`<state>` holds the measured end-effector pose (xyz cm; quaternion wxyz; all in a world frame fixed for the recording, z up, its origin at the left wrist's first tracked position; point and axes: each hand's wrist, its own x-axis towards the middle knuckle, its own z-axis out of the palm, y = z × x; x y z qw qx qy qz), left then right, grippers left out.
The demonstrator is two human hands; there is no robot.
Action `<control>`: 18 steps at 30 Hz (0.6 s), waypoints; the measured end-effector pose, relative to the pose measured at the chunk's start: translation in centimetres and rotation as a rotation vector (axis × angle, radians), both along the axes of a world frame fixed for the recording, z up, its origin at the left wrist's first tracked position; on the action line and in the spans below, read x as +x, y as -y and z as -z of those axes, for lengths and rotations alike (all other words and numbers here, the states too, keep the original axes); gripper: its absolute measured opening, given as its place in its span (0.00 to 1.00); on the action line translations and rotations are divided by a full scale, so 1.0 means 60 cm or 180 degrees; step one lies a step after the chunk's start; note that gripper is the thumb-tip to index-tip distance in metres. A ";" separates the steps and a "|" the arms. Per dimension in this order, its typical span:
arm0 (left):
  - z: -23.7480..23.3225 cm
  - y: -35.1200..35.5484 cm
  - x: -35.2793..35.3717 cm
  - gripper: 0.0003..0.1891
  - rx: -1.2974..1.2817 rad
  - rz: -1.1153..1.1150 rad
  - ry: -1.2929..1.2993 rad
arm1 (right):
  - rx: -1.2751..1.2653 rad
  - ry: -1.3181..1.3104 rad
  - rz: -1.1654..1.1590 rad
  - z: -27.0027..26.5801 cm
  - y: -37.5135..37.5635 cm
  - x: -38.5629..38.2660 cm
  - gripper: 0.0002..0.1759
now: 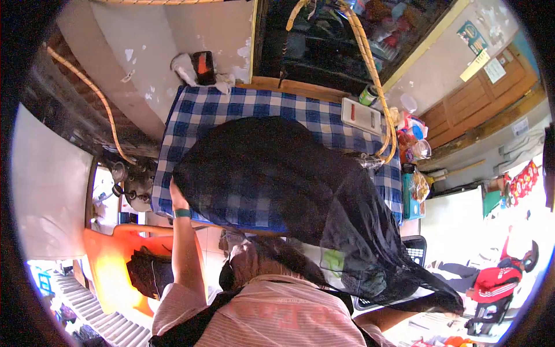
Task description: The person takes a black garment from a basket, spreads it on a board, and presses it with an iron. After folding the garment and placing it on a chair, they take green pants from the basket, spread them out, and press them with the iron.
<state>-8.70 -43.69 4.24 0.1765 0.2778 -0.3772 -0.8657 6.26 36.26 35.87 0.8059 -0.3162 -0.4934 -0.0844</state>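
1. Nearest the camera: your striped pink-white shirt [272, 315], with printed lettering across it
2. Sheer black cloth [260, 168] lies over the middle of the table [231, 104], whose cover is blue-and-white checks; its right part hangs past the near edge and runs in folds toward your right hand [452, 307]
3. Your left hand [178, 198], green band on the wrist, is at the cloth's left edge; fingers mostly hidden, so can't tell how far they're closed or how firmly they hold
4. Your right hand is out at the cloth's far right end, mostly under the dark mesh; can't tell its grip either
5. Dark basket [415, 247] is partly covered by the cloth, right of the near edge
6. Phone [204, 67] is at the table's far left corner, by a whitish rag [184, 68]
7. White tray-like item [361, 115] and green can [368, 95] are at the far right
8. Orange chair [104, 254] with a black bag [151, 272] is left of you; a person in red [497, 282] is off right
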 end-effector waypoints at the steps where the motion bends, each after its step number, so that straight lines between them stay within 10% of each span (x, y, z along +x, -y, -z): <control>1: 0.016 -0.013 0.016 0.34 -0.0134 -0.0209 0.0094 | 0.0037 0.0015 -0.0061 0.005 0.007 -0.013 0.19; 4: -0.016 -0.053 0.041 0.36 0.1163 -0.0166 0.0206 | 0.0009 0.0132 -0.0224 0.012 0.026 -0.045 0.19; 6: 0.003 -0.070 0.058 0.35 0.0415 0.0596 -0.0518 | -0.0058 0.0245 -0.0344 0.015 0.036 -0.064 0.20; 8: 0.016 -0.082 0.065 0.27 0.0531 -0.0158 0.0244 | -0.0114 0.0460 -0.0523 0.017 0.044 -0.088 0.20; 9: 0.047 -0.082 0.091 0.19 -0.1628 -0.0184 0.0438 | -0.0174 0.0594 -0.0665 0.019 0.047 -0.098 0.20; 12: 0.066 -0.051 0.078 0.18 -0.2917 -0.1156 0.1160 | -0.0522 0.1378 -0.1133 0.020 0.026 -0.139 0.20; 14: -0.086 -0.069 0.054 0.21 -0.1626 -0.0410 0.1541 | -0.0887 0.2289 -0.1773 0.026 -0.007 -0.176 0.21; 16: -0.102 -0.030 0.026 0.23 0.0240 0.0142 -0.0565 | -0.1801 0.2832 -0.2819 0.099 -0.130 -0.235 0.20; 18: -0.203 -0.064 -0.039 0.23 -0.0263 0.0779 -0.1161 | -0.2154 0.3361 -0.2912 0.181 -0.233 -0.296 0.17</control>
